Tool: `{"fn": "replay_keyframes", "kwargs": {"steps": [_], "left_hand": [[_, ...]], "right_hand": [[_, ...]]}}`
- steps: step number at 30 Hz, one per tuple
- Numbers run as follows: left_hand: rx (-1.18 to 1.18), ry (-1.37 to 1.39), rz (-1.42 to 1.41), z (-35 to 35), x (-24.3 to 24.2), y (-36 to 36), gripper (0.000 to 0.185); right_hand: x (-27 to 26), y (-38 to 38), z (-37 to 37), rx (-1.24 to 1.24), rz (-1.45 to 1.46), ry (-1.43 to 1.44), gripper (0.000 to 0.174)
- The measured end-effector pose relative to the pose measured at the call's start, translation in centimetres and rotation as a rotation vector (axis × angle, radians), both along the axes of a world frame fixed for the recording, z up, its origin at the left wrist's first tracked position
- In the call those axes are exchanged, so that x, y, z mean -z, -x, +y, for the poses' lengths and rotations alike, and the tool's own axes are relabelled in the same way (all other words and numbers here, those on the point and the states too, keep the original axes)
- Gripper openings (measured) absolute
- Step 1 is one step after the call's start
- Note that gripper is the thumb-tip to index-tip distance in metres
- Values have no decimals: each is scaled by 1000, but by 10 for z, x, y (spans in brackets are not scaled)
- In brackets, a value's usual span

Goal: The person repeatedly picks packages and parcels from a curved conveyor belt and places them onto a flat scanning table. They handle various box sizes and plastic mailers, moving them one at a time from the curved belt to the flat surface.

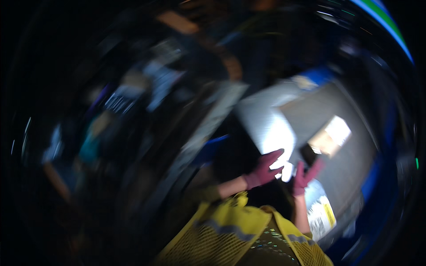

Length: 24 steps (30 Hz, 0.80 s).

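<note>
My left hand (265, 169), in a maroon glove, has its fingers spread beside a small glaring white item (287, 172); whether it touches it is blurred. My right hand (307, 176), gloved alike, is raised with thumb and fingers apart and nothing between them. Just beyond it, on a grey surface (352, 166), lies a small brown box with a white label (326, 139), a dark piece at its near end. A white package with a yellow label strip (321, 212) lies beside my right forearm. Bright light washes out the pale panel (276, 133) beyond my left hand.
A long pale beam or ledge (206, 129) runs diagonally left of my hands. Blurred packages (159, 83) lie in the dark farther left. Blue material (372, 179) borders the grey surface on the right, and more blue (316, 78) shows at its far end.
</note>
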<state>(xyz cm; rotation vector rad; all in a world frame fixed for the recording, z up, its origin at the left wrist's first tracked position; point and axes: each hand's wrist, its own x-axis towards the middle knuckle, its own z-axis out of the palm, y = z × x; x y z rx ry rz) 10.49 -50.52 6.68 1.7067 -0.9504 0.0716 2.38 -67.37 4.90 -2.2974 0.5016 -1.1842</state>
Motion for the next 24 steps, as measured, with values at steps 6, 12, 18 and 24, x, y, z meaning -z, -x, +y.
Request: {"fn": "replay_keyframes", "kwargs": {"steps": [6,12,18,24], "left_hand": [[-493,-151,-231,189,-28,47,59],[-1202,-717,-147,399,-19,108,60],[-1480,-904,-122,504,14,99,45],[-1304,-924,-106,497,7,93,39]], "right_hand": [[-21,-3,139,-742,58,-68,63],[-5,-23,304,-1461,484,-689,52],[64,-119,444,-1521,142,179,48],[71,-124,491,-1661,453,213,49]]}}
